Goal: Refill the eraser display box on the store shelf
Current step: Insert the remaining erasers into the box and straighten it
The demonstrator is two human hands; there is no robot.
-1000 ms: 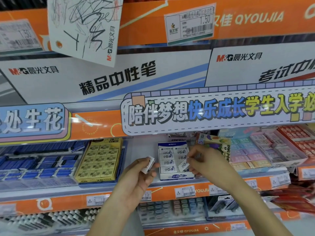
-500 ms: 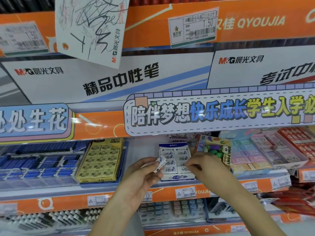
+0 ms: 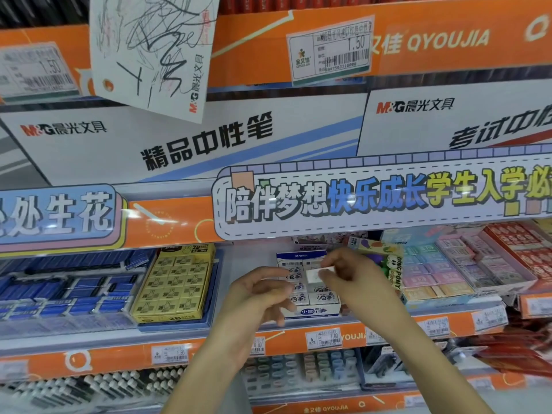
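The white and blue eraser display box (image 3: 312, 311) stands on the middle shelf, with rows of white sleeved erasers (image 3: 321, 297) in it. My right hand (image 3: 354, 277) hovers over the box's upper half and pinches one small white eraser (image 3: 316, 275) between thumb and fingers. My left hand (image 3: 258, 295) is just left of the box, fingers loosely curled and apart, with nothing visible in it. The two hands hide much of the box's top and left rows.
A yellow 2B eraser box (image 3: 174, 286) sits left of the display box, with blue erasers (image 3: 59, 294) beyond it. On the right are a Ding Pony pack (image 3: 391, 264), pastel erasers (image 3: 433, 273) and a red box (image 3: 522, 252). A banner (image 3: 358, 201) overhangs the shelf.
The eraser that my left hand held is now in my right hand, which has risen over the box. My left hand has moved right, close to the box, and is empty.
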